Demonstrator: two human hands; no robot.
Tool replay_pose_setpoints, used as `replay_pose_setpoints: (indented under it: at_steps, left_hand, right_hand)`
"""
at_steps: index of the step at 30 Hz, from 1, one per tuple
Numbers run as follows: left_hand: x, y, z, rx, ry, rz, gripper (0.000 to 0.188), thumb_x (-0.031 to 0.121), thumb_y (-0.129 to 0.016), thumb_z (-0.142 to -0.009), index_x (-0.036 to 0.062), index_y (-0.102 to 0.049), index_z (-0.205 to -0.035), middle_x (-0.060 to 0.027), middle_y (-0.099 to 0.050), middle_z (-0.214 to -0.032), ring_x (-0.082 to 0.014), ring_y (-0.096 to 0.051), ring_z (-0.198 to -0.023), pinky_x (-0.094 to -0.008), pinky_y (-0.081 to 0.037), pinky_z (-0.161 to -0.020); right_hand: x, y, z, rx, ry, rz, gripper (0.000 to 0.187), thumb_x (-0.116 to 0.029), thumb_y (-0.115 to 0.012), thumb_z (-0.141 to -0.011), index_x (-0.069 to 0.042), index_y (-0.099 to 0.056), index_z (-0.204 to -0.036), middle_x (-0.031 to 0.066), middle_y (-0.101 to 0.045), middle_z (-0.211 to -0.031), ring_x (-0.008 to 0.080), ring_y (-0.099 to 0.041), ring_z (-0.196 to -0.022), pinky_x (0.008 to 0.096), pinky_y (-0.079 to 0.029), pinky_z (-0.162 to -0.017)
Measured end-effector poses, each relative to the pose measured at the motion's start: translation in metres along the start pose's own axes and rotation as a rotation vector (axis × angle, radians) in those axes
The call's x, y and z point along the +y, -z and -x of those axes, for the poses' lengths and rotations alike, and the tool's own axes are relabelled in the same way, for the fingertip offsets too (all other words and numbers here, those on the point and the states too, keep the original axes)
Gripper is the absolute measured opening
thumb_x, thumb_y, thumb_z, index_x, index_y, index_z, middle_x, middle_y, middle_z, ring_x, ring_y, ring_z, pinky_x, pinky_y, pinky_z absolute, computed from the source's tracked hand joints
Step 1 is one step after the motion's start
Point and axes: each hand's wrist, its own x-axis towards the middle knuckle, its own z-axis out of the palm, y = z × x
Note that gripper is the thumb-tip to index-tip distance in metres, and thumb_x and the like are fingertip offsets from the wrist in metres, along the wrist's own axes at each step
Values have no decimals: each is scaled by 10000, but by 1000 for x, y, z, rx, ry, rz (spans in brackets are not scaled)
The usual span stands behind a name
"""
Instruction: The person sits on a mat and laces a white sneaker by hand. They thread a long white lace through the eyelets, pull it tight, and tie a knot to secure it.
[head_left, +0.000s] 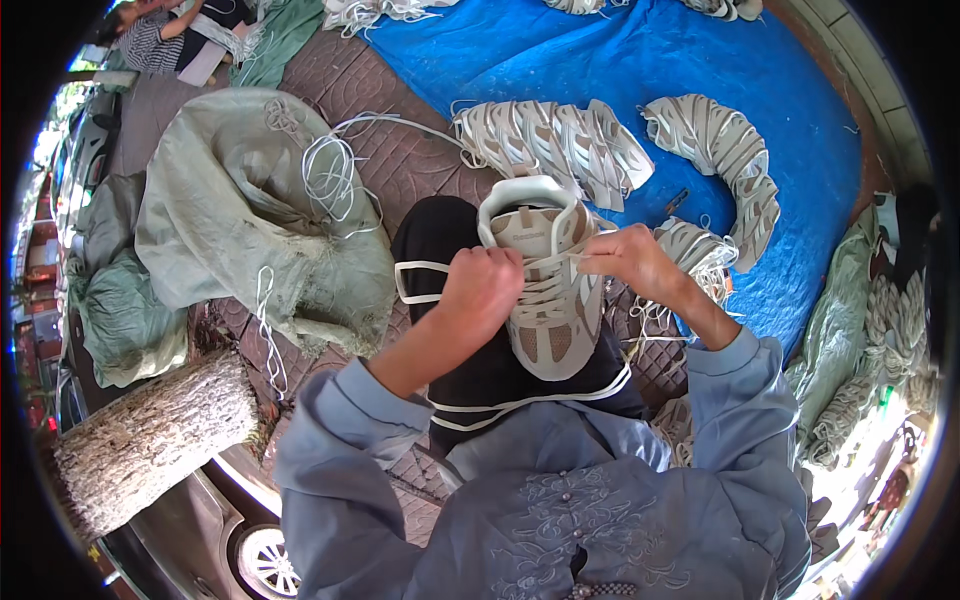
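Observation:
A beige and white shoe upper (561,362) rests on my dark-trousered lap, its toe toward me and its collar away. Flat cream laces cross over its tongue in several rows. My left hand (482,285) is closed at the left edge of the lacing, with a loop of the white shoelace (402,283) sticking out to its left. At the right eyelets, near the tongue's top, my right hand (637,264) pinches a lace between thumb and fingers. More lace trails across my lap below the toe. The fingertips of my left hand are partly hidden.
Rows of stacked shoe uppers (545,140) lie ahead, a curved row (745,175) among them, on a blue tarp (810,120). A grey-green sack (215,200) with loose laces (335,180) sits left, near a tree trunk (160,430). Another person (155,45) sits far left.

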Motion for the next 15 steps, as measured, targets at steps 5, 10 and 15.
replay_pose_setpoints:
  at_steps: [5, 10, 15]
  left_hand:
    - [-27, 19, -33, -367, 91, 483, 147, 137, -590, -675, 5, -602, -738, -156, -602, -610, -272, -618, -597, -369, -483, -522]
    - [-23, 15, -33, -310, 122, 333, 100, 141, -623, -666, 42, -640, -674, -117, -609, -610, -259, -608, -598, -378, -465, -560]
    - [-7, 13, -22, 1, -254, -88, 52, 94, -578, -648, 61, -608, -674, -71, -554, -704, -226, -530, -780, -356, -389, -714]
  right_hand:
    - [5, -6, 2, 148, 288, 562, 115, -234, -557, -762, -131, -608, -758, 62, -553, -665, 234, -568, -637, 370, -432, -512]
    - [4, -8, -9, 216, 186, 413, 201, -306, -570, -751, -117, -554, -684, 82, -551, -609, 291, -566, -590, 392, -441, -503]
    - [7, -15, -7, 169, 180, 493, 212, -292, -567, -750, -97, -558, -669, 76, -571, -620, 291, -578, -588, 402, -449, -507]
